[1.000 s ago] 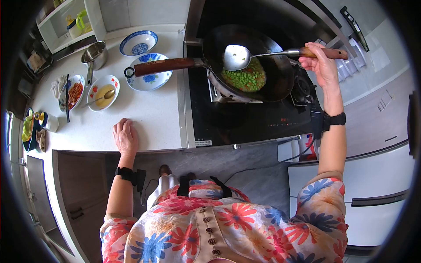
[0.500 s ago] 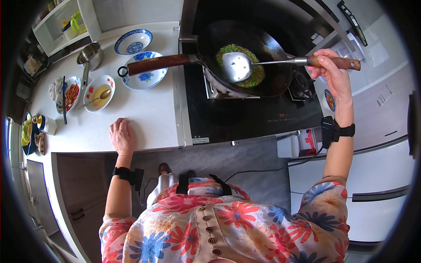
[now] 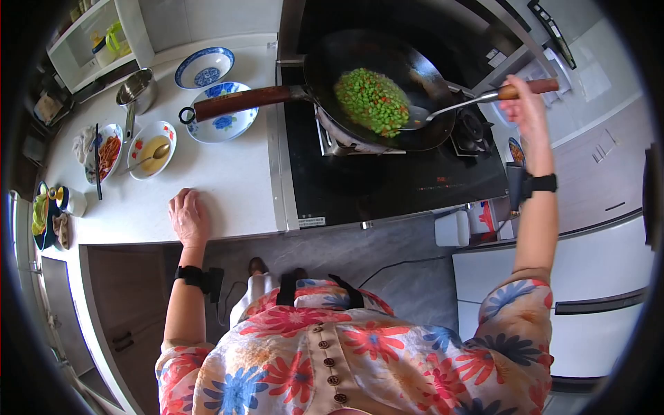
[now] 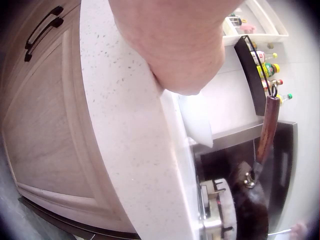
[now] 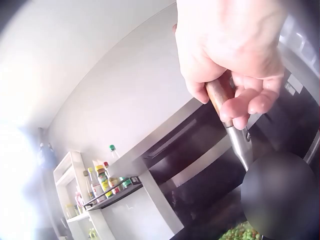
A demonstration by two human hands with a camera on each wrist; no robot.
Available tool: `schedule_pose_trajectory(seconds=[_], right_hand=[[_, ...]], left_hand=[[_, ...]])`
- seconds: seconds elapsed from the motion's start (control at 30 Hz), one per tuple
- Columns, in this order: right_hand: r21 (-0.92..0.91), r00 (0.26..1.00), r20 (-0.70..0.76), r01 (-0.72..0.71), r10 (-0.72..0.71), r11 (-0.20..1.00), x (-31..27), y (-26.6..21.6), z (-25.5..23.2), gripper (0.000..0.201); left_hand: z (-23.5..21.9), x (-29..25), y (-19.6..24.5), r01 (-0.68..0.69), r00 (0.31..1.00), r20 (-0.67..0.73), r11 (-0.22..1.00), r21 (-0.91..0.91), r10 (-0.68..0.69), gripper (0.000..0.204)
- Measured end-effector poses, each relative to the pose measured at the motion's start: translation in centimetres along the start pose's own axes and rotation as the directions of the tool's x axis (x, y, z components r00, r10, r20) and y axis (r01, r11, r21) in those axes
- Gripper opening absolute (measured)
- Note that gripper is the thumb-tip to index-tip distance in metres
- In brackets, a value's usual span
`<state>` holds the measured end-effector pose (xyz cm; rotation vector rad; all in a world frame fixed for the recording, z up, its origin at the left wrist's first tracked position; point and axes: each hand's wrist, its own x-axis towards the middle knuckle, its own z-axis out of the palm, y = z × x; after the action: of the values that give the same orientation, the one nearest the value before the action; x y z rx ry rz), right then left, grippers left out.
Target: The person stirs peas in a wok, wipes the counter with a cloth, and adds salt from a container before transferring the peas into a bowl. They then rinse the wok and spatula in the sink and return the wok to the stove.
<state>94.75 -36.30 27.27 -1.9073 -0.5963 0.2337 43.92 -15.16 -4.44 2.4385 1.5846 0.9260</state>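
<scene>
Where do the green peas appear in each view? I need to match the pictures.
Head: upper middle, in the wok; green peas.
Left wrist: not in it.
Right wrist: bottom edge, right of centre.
Shared landmark: white shelf unit, upper left in head, top right in left wrist, lower left in right wrist.

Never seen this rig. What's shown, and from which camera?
There's no robot: a person works bare-handed, wearing three cameras. The head camera looks down over everything; each wrist camera watches its own hand.

The left hand rests on the white counter. The right hand holds a long-handled spatula, its tip in a wok beside green food with orange bits. The wok sits on a black stove.

Also on the counter are a saucepan, two blue-patterned dishes, a bowl holding a spoon, and another with chopsticks across it.
</scene>
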Motion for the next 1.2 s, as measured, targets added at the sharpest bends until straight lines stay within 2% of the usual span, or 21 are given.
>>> schedule_pose_trajectory(seconds=[0.07,0.1,0.2,0.23,0.3,0.37,0.5,0.57,0.63,0.7,0.77,0.83,0.87,0.93,0.97,1.03,1.07,1.1,1.17,1.2], right_hand=[[0.138,1.0,0.009,0.023,-0.024,0.99,0.1,1.7,2.1,0.033],[0.146,0.999,0.015,0.026,-0.028,0.989,0.0,1.4,2.5,0.033],[0.068,0.979,0.009,0.201,-0.202,0.977,-0.7,-0.2,2.3,0.028],[0.065,0.98,0.006,0.199,-0.2,0.978,-0.3,-0.6,2.2,0.028],[-0.052,0.964,-0.006,0.265,-0.266,0.963,0.8,-1.0,1.9,0.027],[-0.082,0.963,-0.009,0.268,-0.27,0.96,1.1,-0.5,2.5,0.027],[0.065,0.966,0.11,0.229,-0.235,0.971,0.4,0.0,4.7,0.023],[0.04,0.92,0.158,0.357,-0.359,0.933,0.5,0.0,5.1,0.021],[-0.01,0.902,0.21,0.388,-0.378,0.922,0.7,-0.5,5.7,0.018],[0.014,0.839,0.293,0.475,-0.458,0.88,0.5,-0.9,7.1,0.012],[0.045,0.79,0.412,0.481,-0.454,0.876,0.0,-1.0,8.3,0.012],[-0.012,0.666,0.522,0.631,-0.533,0.776,-0.9,-1.5,9.2,0.013],[-0.014,0.666,0.524,0.63,-0.531,0.777,-1.3,-1.9,9.3,0.013],[-0.031,0.571,0.663,0.667,-0.484,0.744,-1.8,-2.9,9.4,0.014],[-0.031,0.568,0.666,0.669,-0.483,0.743,-1.9,-3.4,9.5,0.014],[-0.102,0.62,0.596,0.689,-0.51,0.718,-2.2,-4.2,9.7,0.012],[-0.16,0.711,0.509,0.631,-0.484,0.759,-2.1,-4.7,9.9,0.01],[-0.004,0.702,0.454,0.617,-0.549,0.787,-1.1,-4.5,10.2,0.013],[-0.021,0.834,0.283,0.499,-0.473,0.867,0.4,-5.0,9.9,0.023],[0.046,0.871,0.217,0.442,-0.441,0.896,1.0,-5.1,10.0,0.033]], left_hand=[[0.2,0.0,-0.4,-0.011,1.0,-0.02,1.0,0.013,0.011,0.017],[0.0,0.3,-0.4,-0.008,1.0,-0.027,1.0,0.02,0.009,0.017],[-0.4,0.2,0.1,0.009,1.0,0.023,1.0,0.025,-0.009,0.018],[-0.2,0.2,0.1,0.006,1.0,0.026,1.0,0.022,-0.007,0.018],[-0.1,0.2,-0.2,0.0,1.0,0.013,1.0,0.015,0.0,0.019],[-0.3,0.1,0.0,0.011,1.0,0.018,1.0,0.014,-0.011,0.019],[-0.3,0.1,-0.1,-0.002,1.0,0.005,1.0,0.006,0.002,0.018],[-0.4,0.2,-0.1,0.003,1.0,0.008,1.0,0.009,-0.003,0.018],[-0.4,0.1,0.0,-0.003,1.0,0.018,1.0,0.007,0.003,0.018],[-0.2,0.2,-0.1,-0.013,1.0,0.007,1.0,0.008,0.013,0.018],[-0.3,0.2,0.0,-0.012,1.0,0.012,1.0,0.017,0.012,0.018],[-0.4,0.2,-0.1,-0.011,1.0,0.02,1.0,0.025,0.011,0.019],[-0.3,0.1,-0.1,-0.014,1.0,0.013,1.0,0.018,0.014,0.019],[-0.2,0.1,-0.2,-0.012,1.0,0.004,1.0,0.008,0.012,0.019],[-0.2,0.1,-0.2,-0.012,1.0,0.001,1.0,0.001,0.012,0.019],[-0.2,0.1,-0.2,-0.011,1.0,-0.005,1.0,-0.004,0.011,0.019],[-0.3,0.1,-0.1,-0.007,1.0,0.0,1.0,0.003,0.007,0.019],[-0.3,0.1,-0.1,-0.005,1.0,0.005,1.0,0.009,0.005,0.019],[-0.3,0.1,-0.1,-0.006,1.0,0.003,1.0,0.007,0.006,0.019],[-0.3,0.1,0.0,-0.009,1.0,0.003,1.0,0.004,0.009,0.019]])
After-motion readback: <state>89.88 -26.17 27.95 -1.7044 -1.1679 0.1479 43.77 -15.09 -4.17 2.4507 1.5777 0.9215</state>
